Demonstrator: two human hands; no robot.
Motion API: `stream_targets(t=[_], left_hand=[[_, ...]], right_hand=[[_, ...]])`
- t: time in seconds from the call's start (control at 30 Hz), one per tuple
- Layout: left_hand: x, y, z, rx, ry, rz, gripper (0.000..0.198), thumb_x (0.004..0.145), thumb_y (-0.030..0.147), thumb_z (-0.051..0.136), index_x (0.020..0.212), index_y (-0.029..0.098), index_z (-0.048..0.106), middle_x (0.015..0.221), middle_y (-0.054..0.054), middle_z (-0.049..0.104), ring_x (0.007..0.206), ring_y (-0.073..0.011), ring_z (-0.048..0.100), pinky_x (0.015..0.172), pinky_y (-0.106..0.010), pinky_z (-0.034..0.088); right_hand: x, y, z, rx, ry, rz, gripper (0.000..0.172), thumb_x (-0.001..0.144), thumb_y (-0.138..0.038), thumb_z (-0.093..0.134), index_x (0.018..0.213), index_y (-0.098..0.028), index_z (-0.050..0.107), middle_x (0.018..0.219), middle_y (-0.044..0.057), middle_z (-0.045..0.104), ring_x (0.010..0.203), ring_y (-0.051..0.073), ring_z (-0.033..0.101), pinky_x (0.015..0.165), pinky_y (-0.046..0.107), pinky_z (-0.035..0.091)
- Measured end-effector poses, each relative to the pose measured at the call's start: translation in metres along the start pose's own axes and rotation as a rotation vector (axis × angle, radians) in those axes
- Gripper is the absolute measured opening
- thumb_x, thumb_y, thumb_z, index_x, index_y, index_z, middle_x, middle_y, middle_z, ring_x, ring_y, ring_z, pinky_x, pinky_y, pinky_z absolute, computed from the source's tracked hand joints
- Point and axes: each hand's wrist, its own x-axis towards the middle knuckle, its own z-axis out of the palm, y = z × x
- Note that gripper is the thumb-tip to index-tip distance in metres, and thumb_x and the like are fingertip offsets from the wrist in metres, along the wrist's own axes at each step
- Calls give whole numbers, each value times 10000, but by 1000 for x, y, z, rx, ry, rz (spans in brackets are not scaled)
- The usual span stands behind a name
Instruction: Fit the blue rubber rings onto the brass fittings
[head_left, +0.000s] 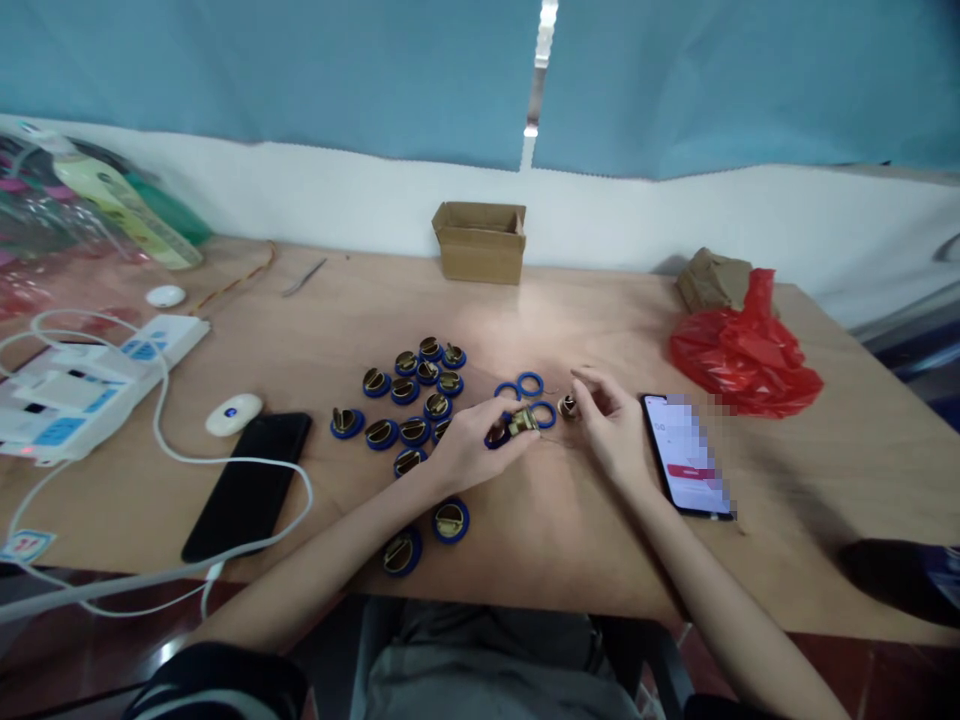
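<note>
Near the middle of the table, my left hand point(480, 440) pinches a brass fitting point(523, 422) between thumb and fingers. A little to the right, my right hand point(606, 415) closes its fingertips on a small metal piece point(568, 405). The two held pieces are apart. Blue rings point(531, 384) lie on the table just beyond and between the hands. Several round brass pieces with blue rims point(404, 390) are spread left of my left hand, and two more point(450, 521) lie nearer the front edge.
An open cardboard box point(482, 243) stands by the wall. A lit phone point(688, 455) and a red plastic bag point(746, 355) are on the right. At left are a dark phone point(247, 490), white cables, a power strip point(97, 385) and a bottle point(127, 205).
</note>
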Motion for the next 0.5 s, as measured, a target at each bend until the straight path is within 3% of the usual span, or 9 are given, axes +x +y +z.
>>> stream_targets(t=[0.13,0.23,0.37,0.5], left_hand=[[-4,-1,3,116,-141,195,213,907,363,681,1024,189,636,870,-44,738,797,-191,709,756,-307,557],[-5,-4,4,213,-276,319,223,934,394,638,974,174,648,883,-71,734,839,-219,704,826,-352,551],[-2,-7,0,317,-326,412,237,923,389,644,940,154,668,884,-85,727,872,-243,686,828,-365,529],[2,-5,-6,354,-321,434,227,906,382,664,909,155,675,870,-72,718,852,-234,662,807,-352,508]], right_hand=[[3,9,-4,-335,32,-244,183,960,-316,574,966,-210,724,958,71,777,867,237,704,839,391,483],[6,14,-4,-569,26,-383,175,987,-282,546,954,-217,705,935,55,787,880,238,709,968,442,398],[13,21,3,-653,30,-436,185,1007,-267,522,930,-211,680,906,48,785,867,228,708,1036,449,353],[17,30,7,-663,12,-419,185,995,-247,535,925,-216,703,991,59,796,1022,259,699,1067,474,316]])
